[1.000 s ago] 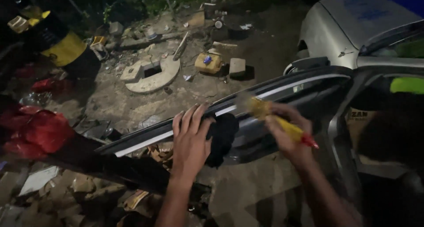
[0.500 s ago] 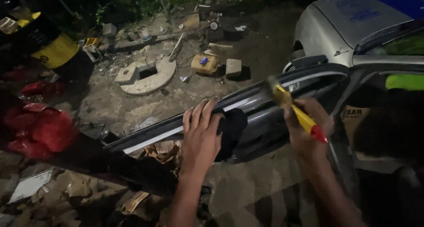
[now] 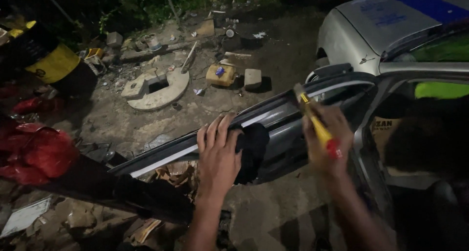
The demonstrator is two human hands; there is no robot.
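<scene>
Outdoors, at night, on bare packed dirt ground point(image 3: 273, 60) strewn with rubble. Open car door point(image 3: 273, 129) slanting across the middle, grey, with a pale trim strip along its upper edge. Left hand point(image 3: 218, 153) laid flat over that upper edge, fingers spread and extended, gripping nothing, just beside a black cloth point(image 3: 251, 151) draped over the door. Right hand point(image 3: 325, 141) closed around a yellow-handled tool point(image 3: 315, 124) with a red butt end, its metal tip pressed against the door frame near the side mirror point(image 3: 332, 70). Silver car body point(image 3: 371, 31) at the upper right, with a blue patch toward the far corner; dark cabin interior at the lower right.

On the ground beyond the door: a flat round concrete slab point(image 3: 156, 87) with a square hole, a yellow container point(image 3: 221, 75) near a small concrete block point(image 3: 252, 78), scattered stones and scraps. Yellow-and-black drum point(image 3: 53, 60) toward the upper left edge. Red plastic bag point(image 3: 39, 153) at the left edge, dark debris and torn cardboard point(image 3: 171, 173) below the door. Weeds and foliage along the far edge, mostly lost in darkness.
</scene>
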